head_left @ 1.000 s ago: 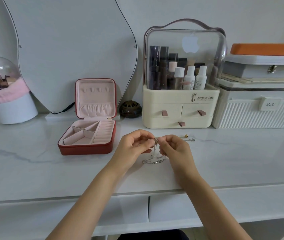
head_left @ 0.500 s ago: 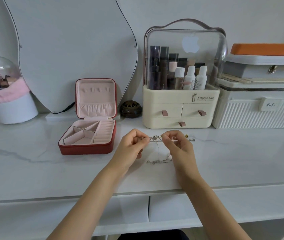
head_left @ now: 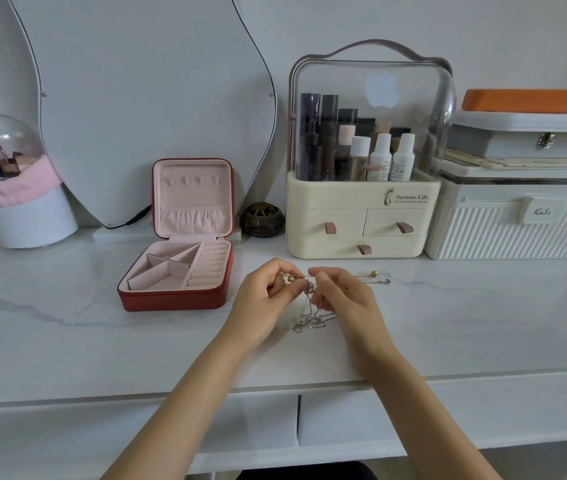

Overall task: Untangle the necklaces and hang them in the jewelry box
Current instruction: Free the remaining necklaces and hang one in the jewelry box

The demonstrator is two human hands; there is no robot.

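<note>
A tangle of thin silver necklaces [head_left: 311, 318] hangs between my hands, its lower loops resting on the white marble tabletop. My left hand [head_left: 263, 299] and my right hand [head_left: 342, 296] both pinch the top of the tangle, fingertips almost touching, just above the table. The red jewelry box [head_left: 171, 299] stands open to the left of my hands. Its pink-lined lid [head_left: 192, 199] is upright with a row of small hooks near the top. Another chain with a gold bead [head_left: 375, 277] lies on the table behind my right hand.
A cream cosmetics organiser [head_left: 361, 223] with a clear dome stands behind my hands. White ribbed storage boxes [head_left: 517, 230] are stacked at the right. A curved mirror [head_left: 143, 98] leans at the back. A domed brush holder [head_left: 15, 195] is at the far left, a small dark jar [head_left: 262, 220] beside the box.
Half a second ago my hands held a stretch of chain taut between them. They have now come back together and dropped slightly, with the chain bunched between the fingertips.
</note>
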